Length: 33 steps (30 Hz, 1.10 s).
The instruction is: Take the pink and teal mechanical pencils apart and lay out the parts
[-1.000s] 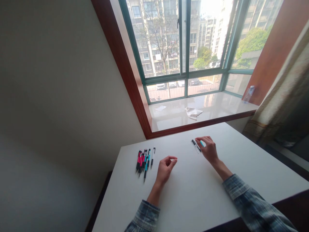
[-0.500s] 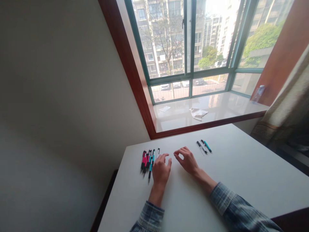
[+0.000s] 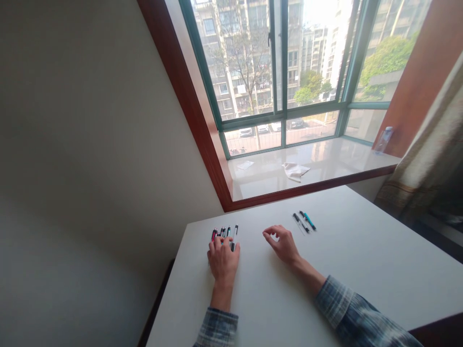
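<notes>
My left hand (image 3: 223, 260) lies palm down over a group of pens at the table's left side, thumb apart from the fingers. The tops of several pens, among them a red pen (image 3: 213, 235), stick out past the fingertips; their lower parts are hidden. A white and black pen (image 3: 236, 232) lies at the group's right edge, by my thumb. Over the middle of the table, my right hand (image 3: 284, 245) has thumb and forefinger pinched together, with nothing visible between them. To its upper right lie a clear and black pen (image 3: 301, 223) and a teal pen (image 3: 310, 221), side by side.
The white table (image 3: 347, 260) reaches to the window sill (image 3: 336, 154). On the sill are a crumpled white cloth (image 3: 295, 171), a flat paper (image 3: 245, 165) and a clear bottle (image 3: 384, 140). A grey wall (image 3: 108, 168) stands at left, a curtain (image 3: 415, 168) at right.
My left hand has moved left, from beside the pen group to over it, and now covers most of the pens. My right hand stays pinched in nearly the same place.
</notes>
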Tool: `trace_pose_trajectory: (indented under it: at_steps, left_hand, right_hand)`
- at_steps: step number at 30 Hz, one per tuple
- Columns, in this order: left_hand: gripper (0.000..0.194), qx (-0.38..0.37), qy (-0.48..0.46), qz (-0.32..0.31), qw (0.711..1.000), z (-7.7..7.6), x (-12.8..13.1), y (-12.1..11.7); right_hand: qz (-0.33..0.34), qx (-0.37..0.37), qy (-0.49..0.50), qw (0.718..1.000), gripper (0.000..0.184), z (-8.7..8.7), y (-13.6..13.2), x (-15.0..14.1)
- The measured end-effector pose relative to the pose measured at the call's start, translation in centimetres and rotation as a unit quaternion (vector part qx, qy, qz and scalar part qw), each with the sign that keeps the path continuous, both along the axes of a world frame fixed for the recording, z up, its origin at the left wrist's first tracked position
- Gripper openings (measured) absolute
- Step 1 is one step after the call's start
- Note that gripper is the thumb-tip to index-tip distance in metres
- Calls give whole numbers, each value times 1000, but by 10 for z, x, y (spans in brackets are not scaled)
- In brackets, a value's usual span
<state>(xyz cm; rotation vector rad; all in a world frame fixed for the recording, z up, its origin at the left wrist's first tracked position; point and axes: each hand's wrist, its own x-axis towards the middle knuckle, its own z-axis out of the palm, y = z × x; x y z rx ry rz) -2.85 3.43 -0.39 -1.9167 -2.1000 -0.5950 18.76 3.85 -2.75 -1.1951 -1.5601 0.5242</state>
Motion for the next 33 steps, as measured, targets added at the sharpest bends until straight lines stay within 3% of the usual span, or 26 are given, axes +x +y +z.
trace_pose_trajectory:
  at_steps: [10, 16, 30, 33]
  left_hand:
    - [10, 70, -18, -95, 993, -2, 9, -1]
    - [10, 69, -45, -166, 983, 8, 19, -5]
    - [7, 72, -75, -251, 962, 20, 26, -11]
    - [25, 98, -116, -249, 957, 23, 27, -12]
  right_hand:
    - [24, 9, 8, 1000, 12, -2, 1, 0]
    - [72, 37, -33, 996, 36, 1, 0, 1]
    - [79, 63, -90, 991, 26, 1, 3, 6]
    - [65, 63, -90, 992, 15, 4, 3, 7]
